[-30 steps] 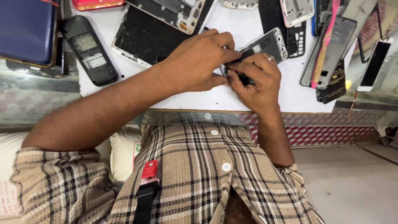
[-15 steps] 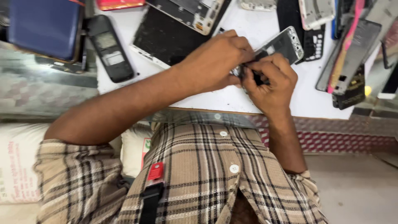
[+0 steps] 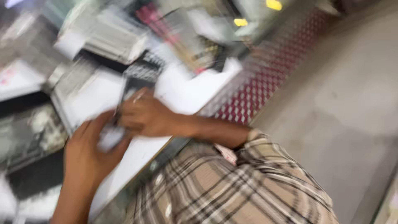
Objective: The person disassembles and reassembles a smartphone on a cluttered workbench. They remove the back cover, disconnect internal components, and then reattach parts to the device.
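Since the earlier frame the view has swung hard and gone blurred: both hands and the white bench (image 3: 186, 93) now lie tilted across the left half, and bare grey floor (image 3: 348, 103) fills the right. Nearest is the plaid shirt (image 3: 232, 186), its right sleeve ending at the wrist. Just beyond, the left hand (image 3: 89, 151) curls around a small pale device (image 3: 108, 137), fingers closed on it from below. The right hand (image 3: 143, 116) meets it from the other side, fingertips pinched together at the device's upper edge; whether they grip a tool, I cannot tell through the blur. Hands and device sit over the bench near its front edge. Farther off lie smeared phone parts (image 3: 141, 70), dark and grey, and a red patterned panel (image 3: 257, 91) under the bench edge.
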